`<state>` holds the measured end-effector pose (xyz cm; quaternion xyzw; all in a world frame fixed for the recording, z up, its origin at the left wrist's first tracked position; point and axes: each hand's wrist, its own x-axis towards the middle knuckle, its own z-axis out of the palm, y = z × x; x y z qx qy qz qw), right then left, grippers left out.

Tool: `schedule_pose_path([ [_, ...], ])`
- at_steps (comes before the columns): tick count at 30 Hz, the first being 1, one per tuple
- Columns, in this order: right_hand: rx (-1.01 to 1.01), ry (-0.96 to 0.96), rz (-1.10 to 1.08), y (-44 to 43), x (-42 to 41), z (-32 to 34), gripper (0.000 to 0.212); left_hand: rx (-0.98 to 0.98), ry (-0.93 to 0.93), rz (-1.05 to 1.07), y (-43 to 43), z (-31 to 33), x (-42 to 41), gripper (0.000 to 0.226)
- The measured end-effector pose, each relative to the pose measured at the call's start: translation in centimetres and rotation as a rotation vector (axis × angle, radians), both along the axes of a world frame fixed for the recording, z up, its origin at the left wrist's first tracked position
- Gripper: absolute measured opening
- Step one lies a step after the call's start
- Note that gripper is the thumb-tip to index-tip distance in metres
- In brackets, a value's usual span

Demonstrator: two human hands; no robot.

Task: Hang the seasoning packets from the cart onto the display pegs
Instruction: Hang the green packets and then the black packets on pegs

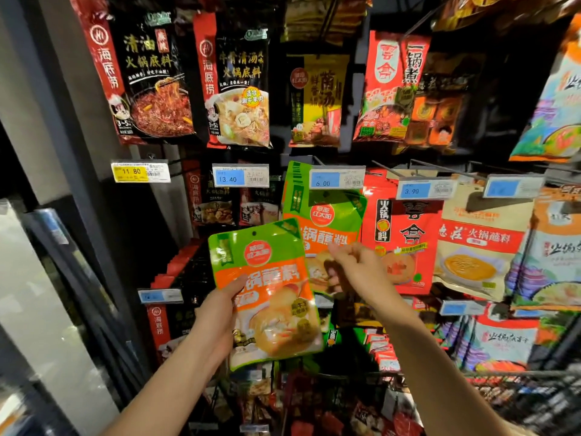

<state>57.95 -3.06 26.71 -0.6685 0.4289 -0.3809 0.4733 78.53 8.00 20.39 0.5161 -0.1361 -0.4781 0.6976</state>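
A green and orange seasoning packet (267, 294) is gripped by the left hand (220, 313). The thumb is laid across its front near the left edge, and the fingers are hidden behind it. The packet is held upright with a slight tilt, below and to the left of the blue 6.00 price tag (336, 179). Its punched hole at the top is on no peg.

The right hand (352, 267) is raised below that tag, its fingers curled against the lower part of a matching hung packet (327, 221). Whether anything is pinched there cannot be told. The hung packet is suspended directly under the tag, and its left side is partly overlapped by the held one.

To the right of the tag, a red packet (405, 240) is hung under a 3.90 label (424, 188). To the tag's left, a 13.40 label (240, 176) is fixed. Well below the tag and to its right, the wire cart (534, 398) is seen.
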Motion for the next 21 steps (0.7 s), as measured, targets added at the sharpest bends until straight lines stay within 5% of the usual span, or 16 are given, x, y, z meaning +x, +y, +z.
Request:
schedule_pose_path([
  [2, 0.147, -0.187, 0.169, 1.9, -0.1, -0.4, 0.012, 0.004, -0.006, -0.105, -1.3, 1.2, -2.1, 0.035],
  [5, 0.018, -0.295, 0.047, 1.4, -1.0, -2.1, 0.029, -0.014, -0.151, -0.211, -3.1, 3.0, -4.8, 0.024],
  [7, -0.058, -0.269, -0.06, 0.3, -1.9, -2.8, 0.043, -0.013, -0.463, -0.149, -4.1, 4.5, -5.4, 0.011],
  [10, -0.116, -0.233, -0.128, -0.7, -2.8, -2.3, 0.054, -0.069, -1.235, 0.17, -5.3, 7.4, -3.8, 0.024],
  [12, -0.177, -0.189, -0.15, -1.3, -2.9, -2.0, 0.061, -0.225, -1.55, 0.265, -5.9, 10.0, -2.9, 0.033],
  [17, -0.091, -0.373, -0.124, -2.7, -0.9, -1.1, 0.057, -0.281, -2.083, 0.179, -9.5, 14.7, -1.0, 0.062],
  [21, -0.066, -0.438, -0.133, -3.8, 0.5, -0.6, 0.036, -0.284, -2.196, 0.191, -11.2, 15.0, -0.5, 0.058],
])
